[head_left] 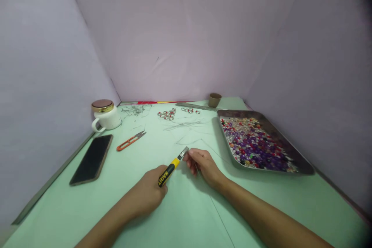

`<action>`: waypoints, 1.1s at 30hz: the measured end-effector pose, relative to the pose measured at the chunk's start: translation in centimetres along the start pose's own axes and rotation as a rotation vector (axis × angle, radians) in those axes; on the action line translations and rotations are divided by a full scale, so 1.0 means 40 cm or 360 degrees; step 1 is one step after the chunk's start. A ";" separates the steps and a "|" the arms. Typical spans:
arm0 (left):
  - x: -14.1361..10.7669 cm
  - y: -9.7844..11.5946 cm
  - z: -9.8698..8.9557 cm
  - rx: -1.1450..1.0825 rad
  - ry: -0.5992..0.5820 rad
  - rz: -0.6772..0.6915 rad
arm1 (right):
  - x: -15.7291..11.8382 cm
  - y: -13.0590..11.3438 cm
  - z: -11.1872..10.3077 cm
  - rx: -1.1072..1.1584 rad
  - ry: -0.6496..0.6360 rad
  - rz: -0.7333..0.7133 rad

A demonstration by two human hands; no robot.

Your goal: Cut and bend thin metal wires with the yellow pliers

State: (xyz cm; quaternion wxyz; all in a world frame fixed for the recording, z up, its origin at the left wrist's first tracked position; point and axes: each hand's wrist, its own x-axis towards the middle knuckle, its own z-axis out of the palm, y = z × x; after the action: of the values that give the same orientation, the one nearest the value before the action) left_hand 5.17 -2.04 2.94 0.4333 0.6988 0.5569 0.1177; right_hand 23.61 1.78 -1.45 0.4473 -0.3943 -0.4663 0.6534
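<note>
Left hand (148, 190) grips a yellow-black tool (171, 169); right hand (207, 167) pinches wire (216, 210). Beaded rings (167, 114) look finished; loose beads (255, 149) remain.

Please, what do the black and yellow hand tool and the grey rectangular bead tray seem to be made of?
Tool handle: probably plastic, perhaps rubbery, given its solid, dull colours; the tool tip looks metal, with a grey shine. Bead tray: likely thin metal, smooth, by its shiny narrow rim.
</note>
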 end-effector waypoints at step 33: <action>-0.030 0.015 0.038 0.1013 0.0398 -0.0321 | -0.008 0.010 0.004 -0.0408 -0.0087 -0.0105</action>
State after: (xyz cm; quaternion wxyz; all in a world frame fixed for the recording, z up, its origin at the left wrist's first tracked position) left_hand 6.15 -3.84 2.86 0.1318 0.7205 0.6805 -0.0205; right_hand 23.47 1.36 -1.75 0.4016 -0.4147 -0.5706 0.5841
